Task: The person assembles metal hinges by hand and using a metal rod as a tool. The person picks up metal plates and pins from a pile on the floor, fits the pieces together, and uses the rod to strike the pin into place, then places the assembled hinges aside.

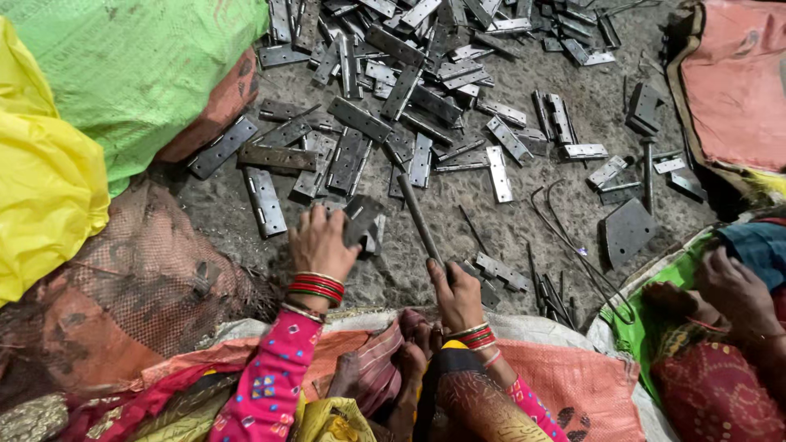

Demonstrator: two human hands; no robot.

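Note:
My left hand (321, 242) grips a dark metal hinge (361, 218) just above the ground, beside a few stacked hinge leaves. My right hand (455, 296) is closed around the lower end of a long grey metal rod (418, 218), which slants up and to the left toward the hinge. Both wrists wear red and green bangles, and the sleeves are pink with a pattern. My bare feet (412, 348) rest between the two arms.
A big heap of grey hinges (385, 90) covers the dusty ground ahead. Green (139, 65) and yellow (41, 180) sacks and a mesh bag (139, 278) lie at left. Another person's hands (729, 290) sit at right, near a flat metal plate (629, 229) and loose wires.

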